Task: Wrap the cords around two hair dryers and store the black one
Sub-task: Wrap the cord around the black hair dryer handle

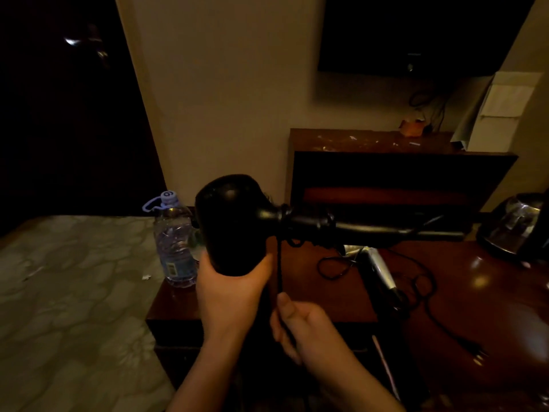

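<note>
My left hand (pixel 230 295) grips the barrel of the black hair dryer (pixel 234 221), held up above the desk with its handle pointing right. Loops of its black cord (pixel 279 272) circle the handle near the barrel, and one strand drops straight down into my right hand (pixel 300 328), which pinches it. The second hair dryer (pixel 381 273), silver and black, lies on the dark wooden desk (pixel 463 307) to the right. Its own cord (pixel 430 310) sprawls loose across the desk and ends in a plug (pixel 479 356).
A plastic water bottle (pixel 175 242) stands at the desk's left corner beside a bed (pixel 74 292). A glass kettle (pixel 517 224) sits at the right edge. Behind is a wooden shelf unit (pixel 395 168), with a dark TV (pixel 416 34) on the wall.
</note>
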Demonstrator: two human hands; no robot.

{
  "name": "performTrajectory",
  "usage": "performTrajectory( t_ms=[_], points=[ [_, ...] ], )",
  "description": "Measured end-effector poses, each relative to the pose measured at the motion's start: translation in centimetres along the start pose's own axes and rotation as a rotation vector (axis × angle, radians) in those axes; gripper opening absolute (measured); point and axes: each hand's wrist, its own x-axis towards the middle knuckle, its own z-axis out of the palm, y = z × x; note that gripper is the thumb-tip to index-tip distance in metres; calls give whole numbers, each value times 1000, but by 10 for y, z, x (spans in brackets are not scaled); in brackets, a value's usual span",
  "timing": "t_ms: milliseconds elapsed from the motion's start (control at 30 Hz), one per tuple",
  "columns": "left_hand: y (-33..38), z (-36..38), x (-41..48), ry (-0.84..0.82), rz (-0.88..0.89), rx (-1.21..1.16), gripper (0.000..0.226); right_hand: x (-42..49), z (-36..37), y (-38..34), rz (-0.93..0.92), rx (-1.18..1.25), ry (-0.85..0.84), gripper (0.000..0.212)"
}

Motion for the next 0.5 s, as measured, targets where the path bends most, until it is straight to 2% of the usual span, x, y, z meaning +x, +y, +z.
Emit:
performTrajectory(
  t_ms=[67,167,267,333,400,500],
  points=[
    [-2,-4,5,-64,-52,-105,41,10,-20,2,26,4,30,47],
    [-6,-15,11,-202,-9,-156,56,23,-53,-2,90,291,-66,43],
    [-6,-29,15,-370,119,19,64,27,-86,-30,110,460,-238,28],
    [-3,-36,17,-471,170,187,63,21,-100,-52,135,571,-288,24],
    [0,-39,15,-523,195,359,66,10,-103,-68,121,481,-220,24],
    [0,-36,12,-474,215,554,72,-6,-92,-78,59,247,-106,31]
  ],
)
